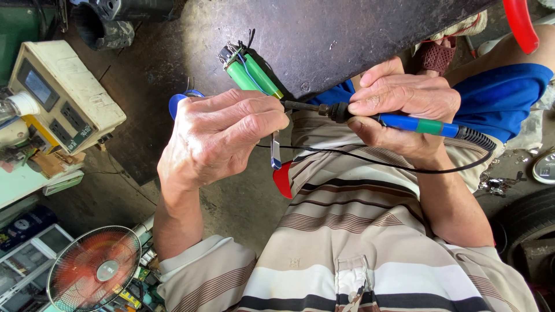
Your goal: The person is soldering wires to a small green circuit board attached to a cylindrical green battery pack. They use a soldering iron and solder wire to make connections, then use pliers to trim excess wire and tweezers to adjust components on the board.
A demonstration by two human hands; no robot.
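Observation:
My left hand [217, 136] is closed around a pack of two green cylindrical cells [252, 76] with loose wires at its upper end; a blue-handled tool [176, 104] and a thin metal strip [276, 151] also stick out of that hand. My right hand [399, 110] grips a soldering iron [416, 124] with a blue and green handle. Its dark metal tip [300, 106] points left and meets the lower end of the green cells. A black cord [370, 162] runs from the iron's rear and loops under both hands.
A dark metal table top [324, 34] lies beyond the hands. A cream power unit with sockets [63, 92] stands at the left, and a small red-bladed fan [95, 268] sits at the lower left. A tyre [529, 222] is at the right, a red curved bar [520, 23] at the top right.

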